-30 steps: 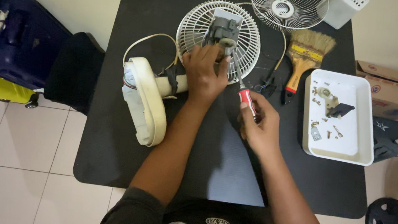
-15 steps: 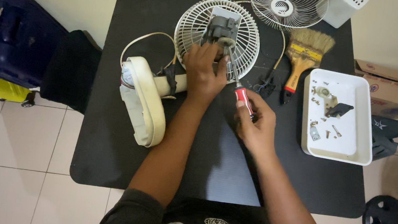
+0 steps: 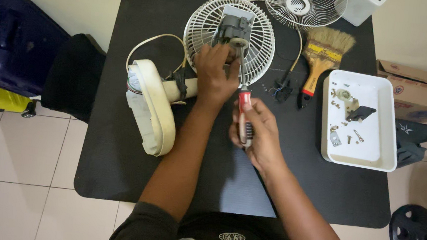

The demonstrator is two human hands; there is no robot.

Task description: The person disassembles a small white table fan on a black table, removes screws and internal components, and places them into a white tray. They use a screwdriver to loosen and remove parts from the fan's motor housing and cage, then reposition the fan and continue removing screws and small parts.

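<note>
the left hand [image 3: 214,76] lay clamped over the lower rim of the rear fan grille [image 3: 229,39], pinning it and the grey motor block [image 3: 232,26] at its centre against the black desk [image 3: 132,169]. the right hand [image 3: 256,134] was closed around the red-and-black handle of a screwdriver [image 3: 244,115], its shaft running up toward twelve o'clock, the tip reaching the motor block. the two hands sat just beside each other, the right at about five o'clock from the left. at nine o'clock from the left hand the cream fan stand [image 3: 153,104] lay on its side, its cord looping behind. at one o'clock from the grille rested the front grille [image 3: 303,4]. at three o'clock from the hands lay a paintbrush [image 3: 321,60], and beyond it a white tray [image 3: 374,165] holding small screws and parts.
</note>
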